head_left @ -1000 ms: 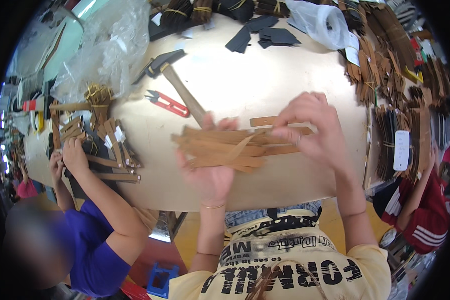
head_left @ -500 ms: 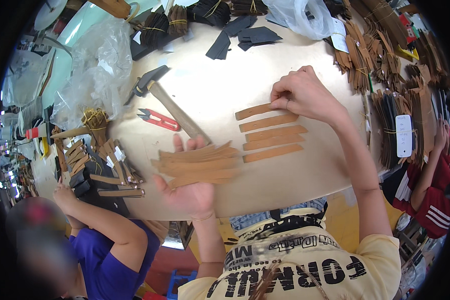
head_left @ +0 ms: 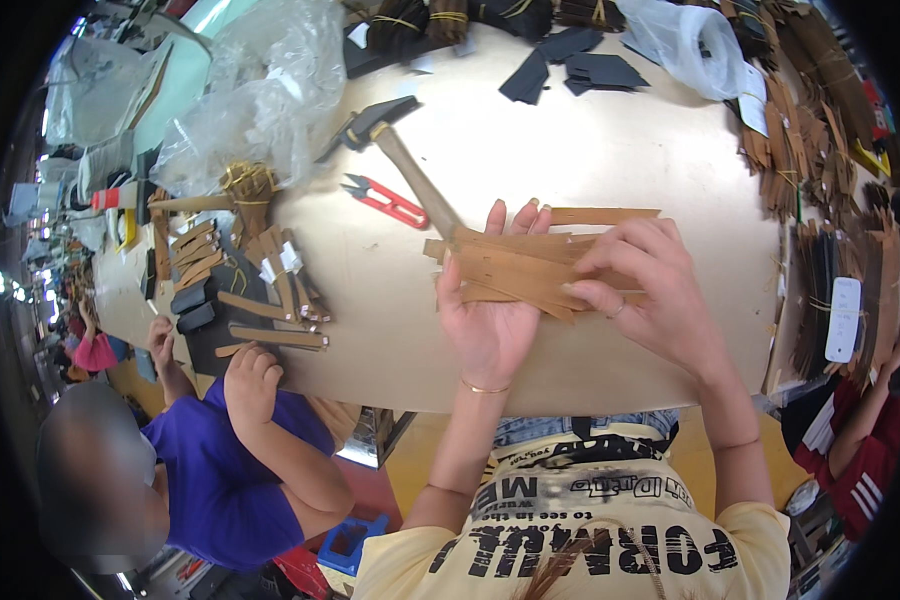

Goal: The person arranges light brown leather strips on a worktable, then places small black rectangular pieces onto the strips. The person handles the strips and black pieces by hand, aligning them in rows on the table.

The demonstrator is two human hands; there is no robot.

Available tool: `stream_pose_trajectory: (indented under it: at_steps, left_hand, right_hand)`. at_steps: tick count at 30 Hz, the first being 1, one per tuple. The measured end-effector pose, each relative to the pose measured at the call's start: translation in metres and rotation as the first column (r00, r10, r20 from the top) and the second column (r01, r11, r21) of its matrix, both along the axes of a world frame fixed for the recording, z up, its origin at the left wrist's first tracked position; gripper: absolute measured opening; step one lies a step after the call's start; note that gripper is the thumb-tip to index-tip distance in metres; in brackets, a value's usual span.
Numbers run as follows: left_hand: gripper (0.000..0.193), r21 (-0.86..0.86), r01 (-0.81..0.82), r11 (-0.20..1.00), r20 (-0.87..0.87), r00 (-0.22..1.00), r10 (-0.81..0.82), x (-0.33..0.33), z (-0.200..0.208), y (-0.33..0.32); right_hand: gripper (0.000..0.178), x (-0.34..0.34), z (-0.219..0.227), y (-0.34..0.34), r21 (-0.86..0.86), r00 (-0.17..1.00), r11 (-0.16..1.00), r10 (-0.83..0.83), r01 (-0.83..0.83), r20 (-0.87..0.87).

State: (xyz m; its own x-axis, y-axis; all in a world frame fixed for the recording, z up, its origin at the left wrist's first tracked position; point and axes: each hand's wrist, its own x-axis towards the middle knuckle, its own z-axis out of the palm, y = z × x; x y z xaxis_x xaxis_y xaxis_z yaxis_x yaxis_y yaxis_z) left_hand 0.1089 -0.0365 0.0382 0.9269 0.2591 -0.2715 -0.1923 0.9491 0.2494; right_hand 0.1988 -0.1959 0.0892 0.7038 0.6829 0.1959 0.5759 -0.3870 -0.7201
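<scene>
A loose fan of brown leather strips (head_left: 515,265) lies across my left hand (head_left: 495,335), palm up, with the thumb in front and the fingertips showing behind. My right hand (head_left: 660,285) is at the right end of this fan, thumb and fingers closed on the strip ends. How many strips it grips cannot be made out. Behind the hands, a single leather strip (head_left: 610,215) shows flat on the table; the held fan covers the area nearer me. A hammer (head_left: 415,175) with a wooden handle lies just left of my left fingertips, beside red-handled thread snips (head_left: 385,200).
Clear plastic bags (head_left: 260,100) and black leather pieces (head_left: 600,72) lie on the table's far side. Bundled brown strips (head_left: 785,150) line the right edge. At left, a co-worker in a purple shirt (head_left: 240,470) handles strips near a black stack (head_left: 195,305).
My right hand has left the row of strips on the table and come to the fan in my left hand. The left hand has moved closer to that row. The view has shifted.
</scene>
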Motion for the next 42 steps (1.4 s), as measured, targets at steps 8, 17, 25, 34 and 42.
stream_pose_trajectory:
  at_steps: [8,17,25,34,42]
  left_hand:
    - [0.072,-0.046,-0.106,0.993,-0.016,0.994,0.105,-0.016,-0.008,0.034]
    - [0.077,-0.039,-0.454,0.890,-0.103,0.888,0.449,-0.047,0.004,0.092]
    - [0.076,-0.166,-0.063,0.984,0.141,0.986,0.087,-0.015,0.019,0.005]
    - [0.079,0.203,-0.041,0.978,0.067,0.997,0.028,-0.001,0.022,-0.022]
    - [0.074,0.173,-0.091,0.981,0.027,0.996,0.087,-0.003,0.021,-0.022]
  right_hand:
    - [0.011,0.003,0.005,-0.010,-0.006,0.995,0.997,-0.074,0.074,-0.070]
    - [0.011,0.003,0.011,-0.015,-0.036,0.993,0.996,-0.087,0.084,-0.085]
    - [0.025,-0.017,0.015,0.014,0.064,0.997,0.996,0.068,-0.069,0.024]
    - [0.020,-0.030,0.009,0.011,-0.020,0.996,0.996,-0.086,0.086,0.022]
    - [0.012,-0.034,0.001,0.015,0.002,0.985,0.997,-0.077,0.078,0.156]
